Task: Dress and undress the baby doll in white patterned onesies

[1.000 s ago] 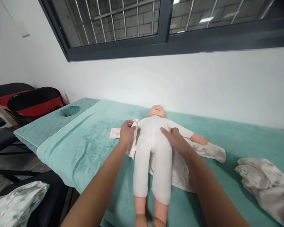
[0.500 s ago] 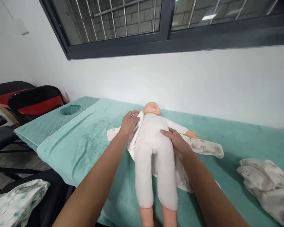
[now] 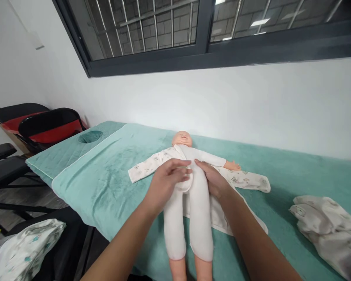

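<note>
One white soft-bodied doll [image 3: 199, 199] lies on one green plush-covered bed [image 3: 105, 171], head towards the far edge, between two spread sleeves [image 3: 248, 180] of one white printed cotton shirt [image 3: 160, 159]. The left hand [image 3: 166, 181], fingers slightly parted, covers the front panel [image 3: 185, 186], pinching or not I cannot tell; the right hand [image 3: 214, 177], thumb apart, seemingly steadies the doll's side.

At far left I record two black chairs with red back panels [image 3: 51, 116]; near left, a white, green-printed cloth [image 3: 32, 246] on a black seat [image 3: 68, 230]; far side, a grey-framed barred window [image 3: 204, 29].
</note>
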A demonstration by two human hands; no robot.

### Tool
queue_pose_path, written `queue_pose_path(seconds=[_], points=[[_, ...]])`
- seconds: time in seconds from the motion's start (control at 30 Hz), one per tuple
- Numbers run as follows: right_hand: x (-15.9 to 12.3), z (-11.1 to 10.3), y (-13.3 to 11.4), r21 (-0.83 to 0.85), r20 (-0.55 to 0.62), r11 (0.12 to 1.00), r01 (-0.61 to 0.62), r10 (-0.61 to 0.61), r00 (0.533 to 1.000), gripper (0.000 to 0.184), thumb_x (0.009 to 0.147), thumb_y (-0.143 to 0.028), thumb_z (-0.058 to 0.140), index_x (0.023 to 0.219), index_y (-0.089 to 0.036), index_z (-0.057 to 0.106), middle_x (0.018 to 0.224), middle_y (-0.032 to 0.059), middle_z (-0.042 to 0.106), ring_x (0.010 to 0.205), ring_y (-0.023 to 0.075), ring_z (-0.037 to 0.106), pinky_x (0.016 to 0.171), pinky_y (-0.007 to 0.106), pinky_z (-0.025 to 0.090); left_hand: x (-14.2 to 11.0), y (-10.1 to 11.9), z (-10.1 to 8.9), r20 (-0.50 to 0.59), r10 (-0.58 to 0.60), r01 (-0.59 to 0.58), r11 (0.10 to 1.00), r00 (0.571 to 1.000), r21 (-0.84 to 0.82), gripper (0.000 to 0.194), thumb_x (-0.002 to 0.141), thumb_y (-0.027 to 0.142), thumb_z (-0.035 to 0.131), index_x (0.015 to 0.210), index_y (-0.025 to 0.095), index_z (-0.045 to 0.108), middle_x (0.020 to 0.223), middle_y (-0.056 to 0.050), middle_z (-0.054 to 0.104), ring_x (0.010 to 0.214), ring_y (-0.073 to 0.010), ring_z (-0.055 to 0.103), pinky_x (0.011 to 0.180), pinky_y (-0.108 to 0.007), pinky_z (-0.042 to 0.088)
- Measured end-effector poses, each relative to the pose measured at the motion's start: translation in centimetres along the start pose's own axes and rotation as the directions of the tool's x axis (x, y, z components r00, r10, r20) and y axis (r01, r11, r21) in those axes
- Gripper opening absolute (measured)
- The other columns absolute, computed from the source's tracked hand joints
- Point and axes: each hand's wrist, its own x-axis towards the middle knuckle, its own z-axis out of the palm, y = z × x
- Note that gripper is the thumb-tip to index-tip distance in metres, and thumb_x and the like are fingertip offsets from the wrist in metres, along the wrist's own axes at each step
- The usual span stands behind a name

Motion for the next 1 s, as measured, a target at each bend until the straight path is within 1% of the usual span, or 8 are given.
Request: queue_pose_path(seconds=[0.1, 0.17, 0.27, 0.43, 0.53, 0.73, 0.83, 1.0], points=[[-0.3, -0.1, -0.4, 0.004, 0.03, 0.998, -0.067, 0.067, 0.997, 0.046, 0.083, -0.041, 0.07, 0.121, -0.018, 0.059, 0.109, 0.0096, 0.071, 0.094, 0.0224, 0.07, 0.081, 0.034, 0.06, -0.2, -3.6, -3.2, -0.311, 0.128, -0.041, 0.961, 0.942, 0.272, 0.018, 0.086, 0.023, 0.055, 0.1, 0.022, 0.066, 0.108, -0.006, 0.069, 0.099, -0.0195, 0.064, 0.083, -0.032, 0.052], [-0.4, -0.2, -0.4, 0.0, 0.045, 0.995, -0.097, 0.096, 0.994, 0.048, 0.083, -0.044, 0.07, 0.122, -0.019, 0.059, 0.111, 0.0092, 0.071, 0.096, 0.0222, 0.069, 0.084, 0.035, 0.059, -0.1, -5.9, -5.8, -0.338, 0.284, -0.069, 0.847, 0.897, 0.527, 0.023, 0.085, 0.018, 0.052, 0.105, 0.022, 0.063, 0.113, -0.006, 0.066, 0.108, -0.0209, 0.061, 0.089, -0.033, 0.05], [-0.3, -0.2, -0.2, -0.007, 0.076, 0.991, -0.131, 0.131, 0.988, 0.051, 0.081, -0.046, 0.071, 0.123, -0.02, 0.058, 0.116, 0.0096, 0.069, 0.098, 0.0223, 0.069, 0.085, 0.036, 0.059, -0.2, -8.4, -9.0, -0.305, 0.331, 0.04, 0.617, 0.893, 0.786, 0.036, 0.085, 0.019, 0.051, 0.12, 0.02, 0.056, 0.121, -0.011, 0.06, 0.115, -0.0267, 0.057, 0.096, -0.042, 0.048], [-0.2, 0.2, 0.5, 0.004, 0.11, 0.996, -0.094, 0.093, 0.99, 0.055, 0.078, -0.04, 0.076, 0.125, -0.021, 0.056, 0.121, 0.0094, 0.067, 0.1, 0.0224, 0.068, 0.085, 0.037, 0.059, 0.1, -9.8, -10.5, -0.272, 0.317, 0.166, 0.322, 0.909, 0.932, 0.05, 0.086, 0.019, 0.049, 0.135, 0.014, 0.048, 0.133, -0.019, 0.051, 0.121, -0.0362, 0.051, 0.098, -0.054, 0.045], [-0.2, 0.5, 0.7, 0.024, 0.051, 0.998, -0.06, 0.059, 0.997, 0.056, 0.076, -0.036, 0.078, 0.125, -0.022, 0.054, 0.122, 0.0092, 0.067, 0.1, 0.0223, 0.069, 0.083, 0.037, 0.06, 1.6, -10.1, -10.5, -0.243, 0.352, 0.089, 0.4, 0.904, 0.912, 0.053, 0.083, 0.015, 0.05, 0.136, 0.013, 0.048, 0.136, -0.019, 0.049, 0.128, -0.0341, 0.047, 0.105, -0.051, 0.042], [0.3, 0.6, 0.8, 0.156, -0.016, 0.987, 0.035, -0.032, 0.999, 0.056, 0.076, -0.03, 0.078, 0.126, -0.023, 0.052, 0.12, 0.0078, 0.068, 0.102, 0.0222, 0.068, 0.088, 0.038, 0.06, 4.0, -9.8, -9.6, -0.238, 0.27, -0.071, 0.787, 0.933, 0.613, 0.044, 0.082, 0.021, 0.052, 0.126, 0.022, 0.056, 0.134, -0.01, 0.057, 0.129, -0.0261, 0.05, 0.112, -0.045, 0.037], [0.5, 0.4, 1.0, 0.195, -0.007, 0.98, 0.047, -0.047, 0.999, 0.055, 0.077, -0.03, 0.077, 0.125, -0.023, 0.053, 0.12, 0.0076, 0.068, 0.104, 0.0228, 0.068, 0.09, 0.039, 0.059, 2.8, -8.9, -8.6, -0.148, 0.114, -0.048, 0.921, 0.982, 0.387, 0.039, 0.079, 0.023, 0.058, 0.118, 0.022, 0.06, 0.119, -0.008, 0.066, 0.113, -0.0236, 0.061, 0.101, -0.038, 0.045], [0.6, 0.3, 1.1, 0.196, -0.011, 0.98, 0.048, -0.047, 0.999, 0.053, 0.078, -0.03, 0.076, 0.125, -0.022, 0.054, 0.116, 0.0077, 0.069, 0.103, 0.0227, 0.068, 0.092, 0.039, 0.058, -0.4, -7.8, -8.0, -0.104, -0.042, 0.058, 0.986, 0.994, 0.159, 0.034, 0.075, 0.029, 0.068, 0.107, 0.022, 0.058, 0.087, -0.001, 0.066, 0.08, -0.0174, 0.061, 0.073, -0.027, 0.047]])
